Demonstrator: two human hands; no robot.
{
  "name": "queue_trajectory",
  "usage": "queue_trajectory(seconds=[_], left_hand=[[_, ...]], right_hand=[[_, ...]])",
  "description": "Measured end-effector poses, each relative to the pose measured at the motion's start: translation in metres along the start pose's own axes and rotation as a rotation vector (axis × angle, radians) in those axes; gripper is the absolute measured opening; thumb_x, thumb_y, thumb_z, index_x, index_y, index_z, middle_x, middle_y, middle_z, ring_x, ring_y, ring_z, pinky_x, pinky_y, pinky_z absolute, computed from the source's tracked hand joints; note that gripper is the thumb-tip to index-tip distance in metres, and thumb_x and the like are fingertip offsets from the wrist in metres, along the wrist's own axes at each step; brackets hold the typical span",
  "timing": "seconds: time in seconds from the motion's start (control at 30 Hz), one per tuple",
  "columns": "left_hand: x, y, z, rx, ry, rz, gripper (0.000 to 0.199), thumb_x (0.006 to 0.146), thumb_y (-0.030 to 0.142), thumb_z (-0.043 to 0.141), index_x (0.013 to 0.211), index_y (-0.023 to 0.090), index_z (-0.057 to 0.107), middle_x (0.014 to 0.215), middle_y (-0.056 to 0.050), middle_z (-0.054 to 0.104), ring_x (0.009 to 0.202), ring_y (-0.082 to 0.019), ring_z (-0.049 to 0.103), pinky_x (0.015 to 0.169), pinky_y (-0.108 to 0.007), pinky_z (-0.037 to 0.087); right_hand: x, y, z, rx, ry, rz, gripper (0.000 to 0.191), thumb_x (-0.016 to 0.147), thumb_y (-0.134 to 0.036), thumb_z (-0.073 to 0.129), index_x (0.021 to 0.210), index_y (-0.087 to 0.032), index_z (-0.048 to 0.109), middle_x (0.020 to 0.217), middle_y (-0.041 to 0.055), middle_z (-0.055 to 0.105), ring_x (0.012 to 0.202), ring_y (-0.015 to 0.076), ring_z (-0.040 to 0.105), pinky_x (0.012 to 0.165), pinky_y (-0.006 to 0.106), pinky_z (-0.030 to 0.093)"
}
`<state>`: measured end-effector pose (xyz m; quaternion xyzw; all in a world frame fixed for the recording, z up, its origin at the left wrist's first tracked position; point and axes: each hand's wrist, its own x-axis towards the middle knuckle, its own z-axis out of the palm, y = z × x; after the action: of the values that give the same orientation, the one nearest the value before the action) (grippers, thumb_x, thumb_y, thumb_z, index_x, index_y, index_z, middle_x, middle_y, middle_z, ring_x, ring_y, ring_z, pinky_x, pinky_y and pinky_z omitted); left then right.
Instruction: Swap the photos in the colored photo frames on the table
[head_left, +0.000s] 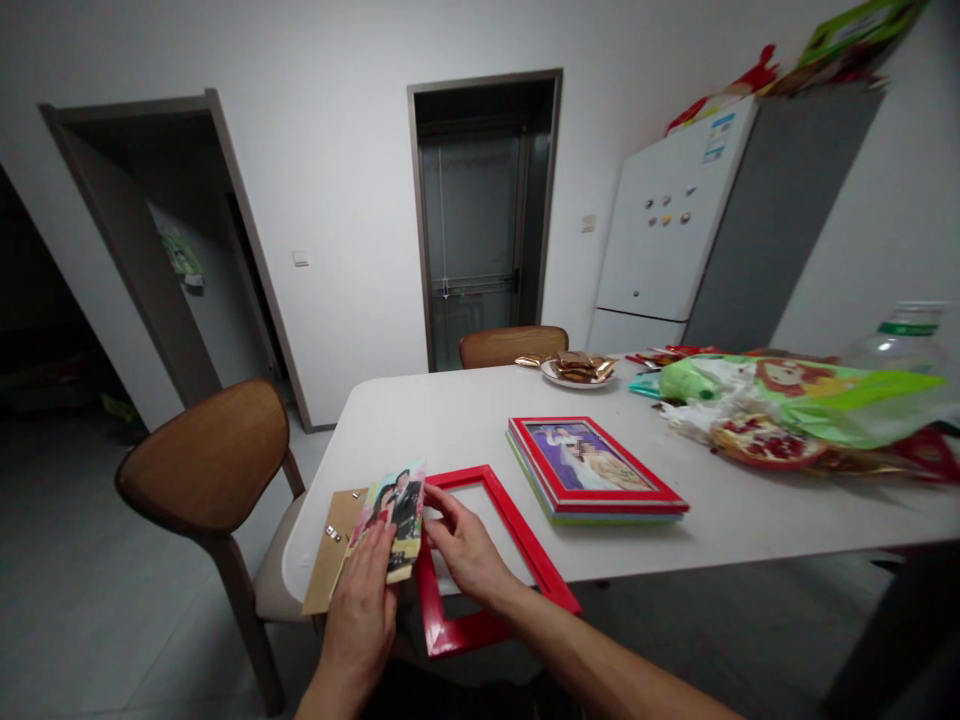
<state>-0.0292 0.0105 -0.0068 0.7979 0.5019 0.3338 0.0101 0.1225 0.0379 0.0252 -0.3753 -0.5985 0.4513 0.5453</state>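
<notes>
Here's the photo stack [407,508], over the worktop [457,405], just left of the red frame [551,570], long axis running away; left fingers [371,560] grip it, right fingers [448,507], narrowly spaced, meet its right edge, grip unclear.

Photo stack [407,505], colourful couple print uppermost, tilted, lower centre-left. Tan backing board [328,548] with metal clips, partly beneath. Red frame [517,527], empty, overhanging table edge [607,573], lower centre.
</notes>
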Motion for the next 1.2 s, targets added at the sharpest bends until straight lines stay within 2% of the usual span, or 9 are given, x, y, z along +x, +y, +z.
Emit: queue_trajectory(seconds=[0.23,0.43,0.53,0.63,0.73,0.8,0.9,1.0,1.2], left_hand=[[0.005,0.007,-0.014,-0.110,0.037,-0.115,0.050,0.071,0.023,0.049,0.120,0.017,0.039,0.125,-0.013,0.045,0.118,-0.026,0.037,0.096,-0.046,0.034],[0.013,0.007,-0.024,-0.208,0.176,-0.239,0.042,0.077,0.030,0.039,0.115,0.014,0.047,0.115,-0.013,0.054,0.108,-0.024,0.048,0.093,-0.041,0.037],[0.022,0.004,-0.039,-0.336,0.310,-0.394,0.037,0.075,0.033,0.040,0.104,0.015,0.055,0.106,-0.011,0.061,0.102,-0.025,0.053,0.090,-0.039,0.039],[0.029,0.005,-0.051,-0.538,0.460,-0.646,0.036,0.072,0.040,0.047,0.094,0.014,0.059,0.088,-0.008,0.066,0.086,-0.026,0.060,0.077,-0.038,0.048],[0.034,0.020,-0.047,-0.851,0.614,-0.774,0.032,0.071,0.037,0.052,0.093,0.014,0.058,0.084,-0.006,0.066,0.078,-0.023,0.062,0.067,-0.033,0.051],[0.036,0.035,-0.037,-1.075,0.674,-0.794,0.029,0.071,0.031,0.053,0.096,0.016,0.056,0.090,-0.006,0.065,0.081,-0.021,0.062,0.069,-0.031,0.050],[0.036,0.054,-0.023,-1.273,0.606,-0.790,0.030,0.068,0.024,0.058,0.096,0.017,0.055,0.092,-0.005,0.064,0.085,-0.019,0.060,0.074,-0.028,0.048],[0.033,0.058,-0.017,-1.336,0.396,-0.745,0.034,0.064,0.028,0.063,0.095,0.016,0.053,0.088,-0.005,0.065,0.082,-0.019,0.061,0.072,-0.029,0.049],[0.013,0.050,-0.005,-1.000,0.054,-0.539,0.036,0.068,0.033,0.058,0.098,0.015,0.049,0.098,-0.010,0.062,0.093,-0.022,0.057,0.082,-0.036,0.044]], right_hand=[[0.004,-0.018,0.019,0.281,-0.022,0.047,0.039,0.070,-0.020,0.049,0.109,-0.018,0.049,0.112,0.0054,0.055,0.103,0.0155,0.050,0.090,0.031,0.038],[0.000,-0.030,0.035,0.315,-0.067,0.075,0.047,0.068,-0.021,0.052,0.114,-0.017,0.046,0.115,0.0079,0.051,0.103,0.0170,0.049,0.088,0.032,0.039],[-0.002,-0.028,0.034,0.276,-0.068,0.064,0.046,0.066,-0.019,0.054,0.112,-0.018,0.048,0.109,0.0060,0.055,0.094,0.0144,0.053,0.084,0.029,0.041],[-0.002,-0.015,0.023,0.267,-0.021,0.211,0.032,0.065,-0.020,0.055,0.097,-0.016,0.054,0.082,0.0015,0.060,0.067,0.0091,0.055,0.061,0.021,0.044],[-0.003,-0.004,0.013,0.411,0.025,0.432,0.016,0.068,-0.027,0.055,0.078,-0.015,0.053,0.058,-0.0040,0.054,0.046,0.0047,0.047,0.045,0.016,0.036],[-0.004,-0.002,0.010,0.561,0.082,0.468,0.021,0.068,-0.035,0.055,0.077,-0.017,0.050,0.061,-0.0027,0.057,0.047,0.0062,0.049,0.046,0.018,0.038],[-0.004,-0.007,0.006,0.695,0.226,0.326,0.028,0.067,-0.036,0.056,0.087,-0.019,0.050,0.077,0.0018,0.064,0.065,0.0132,0.058,0.058,0.025,0.045],[-0.001,-0.017,-0.012,0.616,0.297,0.191,0.034,0.065,-0.029,0.055,0.097,-0.019,0.049,0.087,0.0033,0.065,0.078,0.0167,0.059,0.066,0.027,0.047],[0.003,-0.030,-0.082,0.226,0.262,0.323,0.047,0.061,-0.013,0.045,0.108,-0.017,0.047,0.086,0.0038,0.066,0.069,0.0163,0.062,0.059,0.026,0.048]])
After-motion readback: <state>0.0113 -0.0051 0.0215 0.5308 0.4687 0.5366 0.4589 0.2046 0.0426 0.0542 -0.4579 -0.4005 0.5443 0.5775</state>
